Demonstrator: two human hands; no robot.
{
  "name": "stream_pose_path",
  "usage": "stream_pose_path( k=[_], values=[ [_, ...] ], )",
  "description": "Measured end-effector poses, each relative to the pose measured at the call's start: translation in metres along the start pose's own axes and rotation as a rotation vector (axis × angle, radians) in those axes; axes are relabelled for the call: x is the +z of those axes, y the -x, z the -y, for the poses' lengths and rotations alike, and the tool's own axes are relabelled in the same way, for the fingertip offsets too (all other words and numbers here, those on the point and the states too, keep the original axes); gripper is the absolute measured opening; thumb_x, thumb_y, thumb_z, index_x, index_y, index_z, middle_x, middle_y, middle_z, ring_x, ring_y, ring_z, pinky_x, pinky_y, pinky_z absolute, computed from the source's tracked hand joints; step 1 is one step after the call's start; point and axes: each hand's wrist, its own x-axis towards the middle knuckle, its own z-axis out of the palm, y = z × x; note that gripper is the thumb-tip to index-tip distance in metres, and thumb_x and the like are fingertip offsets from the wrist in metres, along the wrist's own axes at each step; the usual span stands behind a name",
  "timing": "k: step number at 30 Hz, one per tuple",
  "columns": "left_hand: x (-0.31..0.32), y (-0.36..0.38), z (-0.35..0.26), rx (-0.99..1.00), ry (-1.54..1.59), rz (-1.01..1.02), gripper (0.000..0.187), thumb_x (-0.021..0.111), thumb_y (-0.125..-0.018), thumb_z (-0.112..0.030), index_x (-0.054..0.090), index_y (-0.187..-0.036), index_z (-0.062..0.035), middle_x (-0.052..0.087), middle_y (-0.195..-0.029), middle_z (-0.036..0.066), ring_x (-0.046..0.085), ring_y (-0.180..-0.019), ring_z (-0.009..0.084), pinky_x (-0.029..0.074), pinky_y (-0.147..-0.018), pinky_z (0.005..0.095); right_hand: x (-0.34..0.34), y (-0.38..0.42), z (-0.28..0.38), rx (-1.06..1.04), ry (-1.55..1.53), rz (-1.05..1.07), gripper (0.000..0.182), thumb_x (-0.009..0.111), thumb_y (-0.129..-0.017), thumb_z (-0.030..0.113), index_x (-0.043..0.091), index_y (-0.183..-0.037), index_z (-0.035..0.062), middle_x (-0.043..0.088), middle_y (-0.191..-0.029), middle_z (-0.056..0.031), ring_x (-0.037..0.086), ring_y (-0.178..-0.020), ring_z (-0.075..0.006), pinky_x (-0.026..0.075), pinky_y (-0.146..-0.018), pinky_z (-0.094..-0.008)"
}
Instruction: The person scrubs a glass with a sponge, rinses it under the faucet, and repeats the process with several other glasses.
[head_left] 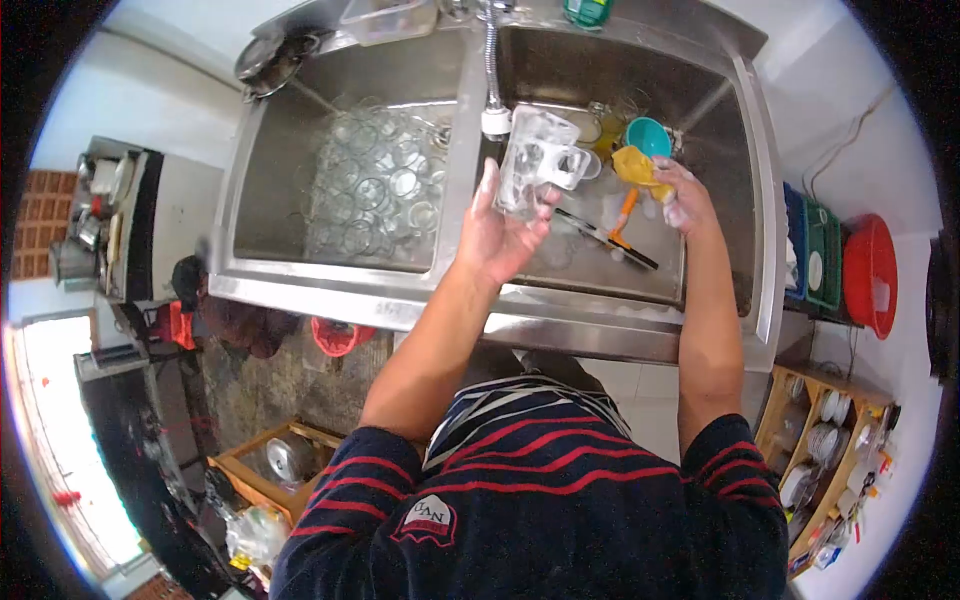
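My left hand (505, 232) is palm up over the right sink basin, thumb and fingers curved around a clear plastic container (540, 150) with several hollows and some white suds on it. My right hand (684, 198), with foam on the fingers, grips a yellow sponge (636, 168) that looks soft and folded. Just beyond the sponge sits a teal cup (648, 138). Below the hands, an orange-handled squeegee (624, 216) with a dark, long blade lies in the cloudy water.
Many clear glasses (370, 190) fill the left basin (275, 215). A flexible faucet (493, 80) hangs over the divider. Pots (268, 65) and a plastic tub (390, 20) rest on the back rim. At right stand a green crate (823, 255) and a red basin (870, 275).
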Motion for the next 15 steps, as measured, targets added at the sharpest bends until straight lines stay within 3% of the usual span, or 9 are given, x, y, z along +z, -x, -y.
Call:
stream_pose_path(
  k=[3, 4, 7, 11, 13, 15],
  values=[
    [-0.005, 0.031, -0.013, -0.001, 0.055, 0.16, 0.054, 0.052, -0.088, -0.05, 0.05, -0.123, -0.0091, 0.059, -0.106, 0.017, 0.056, -0.089, 0.0301, 0.046, -0.082, 0.0396, -0.001, -0.005, -0.01, -0.017, -0.007, -0.033, 0.036, 0.062, -0.079, 0.003, 0.054, -0.114, -0.0006, 0.061, -0.103, -0.0129, 0.062, -0.092, -0.0236, 0.051, -0.077, -0.0339],
    [-0.007, 0.041, -0.023, 0.014, 0.056, 0.162, 0.054, 0.052, -0.088, -0.05, 0.05, -0.123, -0.0091, 0.059, -0.106, 0.017, 0.056, -0.089, 0.0301, 0.046, -0.082, 0.0396, -0.004, -0.007, -0.014, -0.016, 0.0, -0.02, 0.036, 0.062, -0.079, 0.003, 0.054, -0.114, -0.0006, 0.061, -0.103, -0.0129, 0.062, -0.092, -0.0236, 0.051, -0.077, -0.0339],
    [-0.009, 0.067, -0.053, 0.303, -0.318, -0.03, 0.052, 0.056, -0.086, -0.04, 0.047, -0.125, -0.0063, 0.056, -0.117, 0.018, 0.057, -0.096, 0.0322, 0.045, -0.085, 0.0442, -0.001, -0.005, -0.013, -0.037, 0.013, -0.031, 0.035, 0.062, -0.08, 0.002, 0.053, -0.114, -0.0006, 0.061, -0.103, -0.0132, 0.062, -0.091, -0.0237, 0.052, -0.076, -0.0359],
    [-0.024, 0.091, -0.114, 0.392, -0.463, -0.032, 0.055, 0.056, -0.085, -0.04, 0.047, -0.125, -0.0031, 0.056, -0.117, 0.018, 0.057, -0.097, 0.0318, 0.044, -0.087, 0.0465, 0.015, 0.018, -0.01, -0.05, 0.033, -0.109, 0.036, 0.062, -0.079, 0.003, 0.053, -0.114, -0.0005, 0.061, -0.102, -0.0133, 0.062, -0.088, -0.0235, 0.052, -0.072, -0.0331],
    [-0.035, 0.096, -0.143, 0.458, -0.47, -0.168, 0.048, 0.054, -0.088, -0.033, 0.048, -0.123, -0.0011, 0.059, -0.112, 0.013, 0.06, -0.096, 0.0294, 0.048, -0.079, 0.0425, 0.014, 0.029, -0.017, -0.05, 0.054, -0.138, 0.037, 0.062, -0.079, 0.003, 0.053, -0.115, -0.0008, 0.061, -0.103, -0.0134, 0.062, -0.087, -0.0234, 0.052, -0.071, -0.0319],
    [-0.064, 0.094, -0.179, 0.382, -0.486, -0.113, 0.047, 0.052, -0.089, -0.032, 0.048, -0.123, -0.0006, 0.06, -0.109, 0.013, 0.061, -0.093, 0.0283, 0.049, -0.077, 0.0414, 0.011, 0.04, -0.026, -0.014, 0.031, -0.144, 0.038, 0.061, -0.081, 0.004, 0.051, -0.117, -0.0014, 0.061, -0.105, -0.0136, 0.063, -0.088, -0.0237, 0.053, -0.069, -0.0317]
  ],
)
